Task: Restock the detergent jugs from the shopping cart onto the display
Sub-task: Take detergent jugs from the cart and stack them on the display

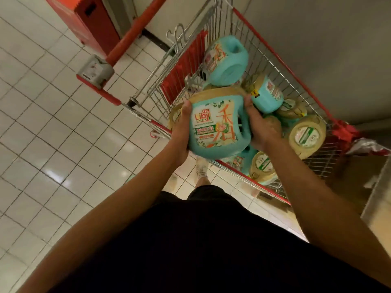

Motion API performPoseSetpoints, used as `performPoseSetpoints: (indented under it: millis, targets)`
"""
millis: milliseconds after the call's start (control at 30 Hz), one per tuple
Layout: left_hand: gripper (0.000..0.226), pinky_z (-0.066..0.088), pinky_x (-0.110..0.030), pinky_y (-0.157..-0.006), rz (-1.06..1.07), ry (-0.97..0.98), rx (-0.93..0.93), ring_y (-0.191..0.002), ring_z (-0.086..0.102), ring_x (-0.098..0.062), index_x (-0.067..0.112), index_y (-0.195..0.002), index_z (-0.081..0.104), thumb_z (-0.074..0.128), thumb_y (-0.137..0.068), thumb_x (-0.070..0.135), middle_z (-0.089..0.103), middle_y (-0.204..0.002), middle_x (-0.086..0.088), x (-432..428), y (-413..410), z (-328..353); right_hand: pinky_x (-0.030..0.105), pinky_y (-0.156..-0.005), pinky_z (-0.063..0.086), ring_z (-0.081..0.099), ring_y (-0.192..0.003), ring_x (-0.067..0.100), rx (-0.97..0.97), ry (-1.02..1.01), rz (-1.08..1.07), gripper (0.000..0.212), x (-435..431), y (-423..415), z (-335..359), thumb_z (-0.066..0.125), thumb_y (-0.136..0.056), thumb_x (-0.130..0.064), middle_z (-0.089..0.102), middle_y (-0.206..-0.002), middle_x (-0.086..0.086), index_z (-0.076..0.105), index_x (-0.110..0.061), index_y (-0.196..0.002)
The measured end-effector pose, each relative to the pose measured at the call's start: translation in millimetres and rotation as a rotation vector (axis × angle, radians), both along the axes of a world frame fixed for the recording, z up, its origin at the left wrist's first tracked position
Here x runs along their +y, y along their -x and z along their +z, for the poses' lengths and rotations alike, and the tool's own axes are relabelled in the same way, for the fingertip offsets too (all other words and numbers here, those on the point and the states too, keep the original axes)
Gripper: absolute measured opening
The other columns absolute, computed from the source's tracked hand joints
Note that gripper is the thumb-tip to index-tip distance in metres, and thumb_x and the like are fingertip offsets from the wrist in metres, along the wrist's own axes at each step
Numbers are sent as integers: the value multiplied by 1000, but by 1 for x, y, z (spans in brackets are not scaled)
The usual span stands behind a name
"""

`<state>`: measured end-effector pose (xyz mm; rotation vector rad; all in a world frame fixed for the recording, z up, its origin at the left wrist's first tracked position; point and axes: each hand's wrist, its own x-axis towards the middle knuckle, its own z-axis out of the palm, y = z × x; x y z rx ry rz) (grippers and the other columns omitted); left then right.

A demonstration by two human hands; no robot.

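Note:
I hold a turquoise detergent jug [213, 125] with a tan lid and a "Liby" label above the near edge of the shopping cart [281, 58]. My left hand [182, 127] grips its left side. My right hand [261, 127] clasps the right side by the handle. Several more turquoise jugs lie in the cart: one on its side at the back [226, 62], one further right [265, 94], and others with tan lids up [306, 134]. The display is not clearly in view.
The cart's red handle bar [127, 41] with a grey coin lock [95, 69] sticks out to the left. A red cabinet [84, 20] stands at the back left on the white tiled floor [53, 134]. A grey wall [317, 28] borders the cart's right side.

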<state>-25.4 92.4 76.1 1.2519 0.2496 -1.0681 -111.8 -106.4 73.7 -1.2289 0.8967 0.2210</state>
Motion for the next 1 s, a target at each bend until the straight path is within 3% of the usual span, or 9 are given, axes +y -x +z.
performPoseSetpoints:
  millis: [67, 133, 200, 333, 467, 700, 767, 867, 1000]
  targets:
    - [86, 55, -62, -105, -75, 44, -9, -118, 72, -39, 11, -142, 62, 41, -91, 76, 73, -130, -18, 13, 8, 10, 48, -91, 64, 76, -111, 30, 0, 10, -129, 75, 27, 31, 12, 50, -77, -91, 79, -119, 9, 79, -35, -118]
    - [75, 61, -55, -97, -134, 66, -37, -115, 75, -35, 15, -137, 67, 38, -99, 73, 76, -126, -15, 25, 18, 16, 55, -99, 60, 72, -120, 33, -41, 16, -262, 93, 59, 61, 19, 49, -72, -92, 75, -128, 13, 71, -26, -133]
    - [68, 64, -46, -90, -233, 95, -79, -114, 76, -31, 19, -134, 68, 31, -106, 69, 77, -125, -11, 35, 30, 22, 59, -102, 57, 72, -120, 31, -79, 33, -411, 92, 92, 89, 31, 42, -76, -88, 74, -130, 12, 67, -24, -137]
    - [71, 57, -55, -103, -412, 127, -155, -121, 72, -33, 18, -141, 65, 36, -104, 70, 74, -131, -13, 44, 65, 39, 59, -104, 56, 71, -121, 29, -141, 70, -674, 76, 143, 152, 44, 25, -98, -79, 74, -131, 8, 66, -28, -138]
    - [67, 63, -47, -93, -632, 112, -195, -116, 75, -29, 25, -133, 72, 40, -100, 75, 77, -126, -9, 41, 118, 48, 57, -106, 55, 68, -126, 31, -145, 118, -881, 83, 178, 222, 50, 32, -93, -83, 71, -135, 13, 61, -24, -144]
    - [70, 62, -47, -94, -1049, 62, -215, -110, 77, -27, 35, -115, 81, 39, -92, 87, 79, -119, -7, 24, 257, 44, 51, -90, 64, 77, -106, 28, -100, 134, -1194, 70, 230, 371, 42, 33, -90, -87, 79, -114, 6, 76, -38, -117]
    - [76, 63, -46, -92, -1151, 60, -207, -111, 77, -27, 34, -117, 80, 40, -88, 91, 79, -119, -7, 21, 307, 41, 52, -90, 64, 78, -102, 26, -91, 119, -1300, 73, 249, 419, 38, 36, -86, -89, 80, -108, 3, 75, -36, -117]
    - [81, 60, -54, -98, -1300, 70, -194, -116, 75, -29, 30, -126, 76, 34, -91, 90, 78, -124, -9, 20, 383, 36, 52, -89, 64, 76, -109, 30, -77, 128, -1423, 69, 274, 491, 32, 26, -99, -79, 79, -111, 4, 71, -32, -124]
    - [83, 54, -60, -107, -1430, 36, -201, -119, 73, -32, 26, -133, 73, 30, -94, 87, 76, -127, -12, 24, 493, 31, 55, -94, 62, 75, -108, 32, -65, 70, -1575, 65, 301, 591, 28, 31, -90, -84, 79, -109, 6, 78, -43, -108]
